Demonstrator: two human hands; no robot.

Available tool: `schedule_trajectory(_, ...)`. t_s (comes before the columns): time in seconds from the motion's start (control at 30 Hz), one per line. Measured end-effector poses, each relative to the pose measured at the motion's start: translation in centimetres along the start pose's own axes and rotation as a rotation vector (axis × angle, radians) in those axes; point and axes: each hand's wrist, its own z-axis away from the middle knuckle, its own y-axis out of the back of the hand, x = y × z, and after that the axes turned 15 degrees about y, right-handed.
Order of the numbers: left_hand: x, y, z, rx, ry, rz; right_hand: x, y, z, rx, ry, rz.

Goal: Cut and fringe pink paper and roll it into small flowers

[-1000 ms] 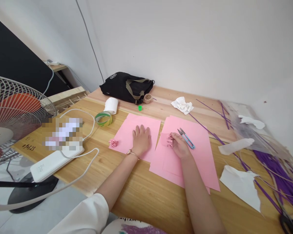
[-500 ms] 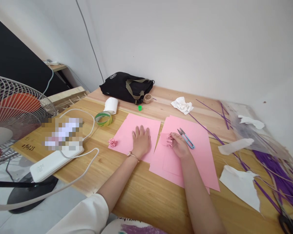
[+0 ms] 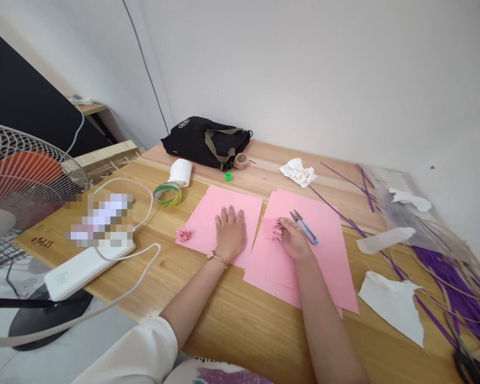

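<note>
My left hand (image 3: 231, 233) lies flat, fingers a little apart, on a pink paper sheet (image 3: 202, 216). At that sheet's left corner sits a small pink fringed paper pompom (image 3: 183, 233). In my right hand (image 3: 295, 239), thumb and fingers pinch a fringed strip of pink paper (image 3: 277, 230), its cut edge hanging in narrow strands. Below this hand is a stack of pink sheets (image 3: 328, 277). A pair of blue-handled thread snips (image 3: 305, 228) rests on the stack just right of my right fingers, blades pointing away.
A black bag (image 3: 206, 141) lies at the back, near a small woven basket (image 3: 240, 161) and a green cap (image 3: 228, 176). Left are a tape roll (image 3: 167, 195), a white power bank (image 3: 88, 269) and a fan (image 3: 28, 186). Purple strips (image 3: 456, 290), tissues and black-handled scissors (image 3: 472, 368) fill the right.
The view has shifted very slightly. Both hands keep their places, the left flat on the sheet and the right holding the fringed paper strip.
</note>
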Motion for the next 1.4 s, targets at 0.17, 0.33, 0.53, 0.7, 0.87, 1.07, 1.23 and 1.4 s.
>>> schedule_trajectory(0.17, 0.3, 1.0, -0.5, -0.016, 0.014, 0.005, 0.0, 0.0, 0.0, -0.01, 0.006, 0.012)
schedule_trajectory(0.33, 0.8, 1.6, -3.6, -0.018, 0.156, 0.034, 0.0, 0.0, -0.1, 0.006, 0.009, 0.016)
schedule_trajectory(0.53, 0.3, 0.3, -6.2, -0.018, 0.307, 0.048, 0.1, 0.1, -0.2, 0.014, -0.011, -0.004)
schedule_trajectory(0.7, 0.1, 0.1, -6.0, -0.021, 0.322, 0.052, 0.2, 0.1, -0.3, 0.008, -0.001, 0.004)
schedule_trajectory(0.87, 0.1, 0.3, -5.8, -0.012, 0.316, 0.049, 0.1, 0.2, -0.4, 0.005, -0.027, 0.009)
schedule_trajectory(1.07, 0.1, 0.3, -5.7, -0.017, 0.309, 0.04, 0.1, 0.1, -0.3, -0.007, -0.023, 0.007)
schedule_trajectory(1.23, 0.0, 0.3, -5.8, -0.021, 0.312, 0.041, 0.0, 0.1, -0.3, 0.001, -0.024, 0.001)
schedule_trajectory(1.4, 0.0, 0.2, -5.7, -0.011, 0.309, 0.051, -0.1, 0.0, -0.3, -0.011, -0.014, 0.01)
